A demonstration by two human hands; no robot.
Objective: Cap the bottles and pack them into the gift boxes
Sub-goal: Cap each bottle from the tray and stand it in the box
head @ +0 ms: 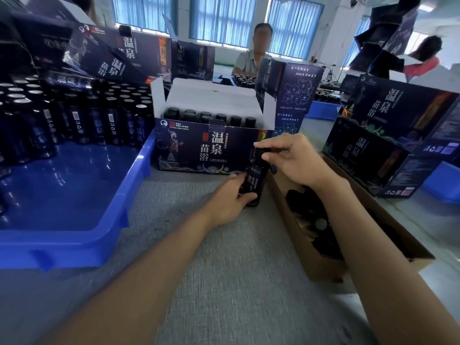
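A dark bottle (255,179) stands upright on the grey table, just in front of the open gift box (206,150). My left hand (230,199) grips the bottle's lower body. My right hand (292,158) pinches the black cap (261,151) on the bottle's neck with thumb and fingers. Inside the gift box stand several capped bottles (211,117), and its white flaps are raised. Many uncapped bottles (74,115) with silver foil tops fill the far part of the blue tray (74,235) on the left.
A brown cardboard box (323,267) holding black caps lies under my right forearm. Closed gift boxes (388,145) are stacked at the right and back left. A person sits across the table. Grey cloth covers the table near me.
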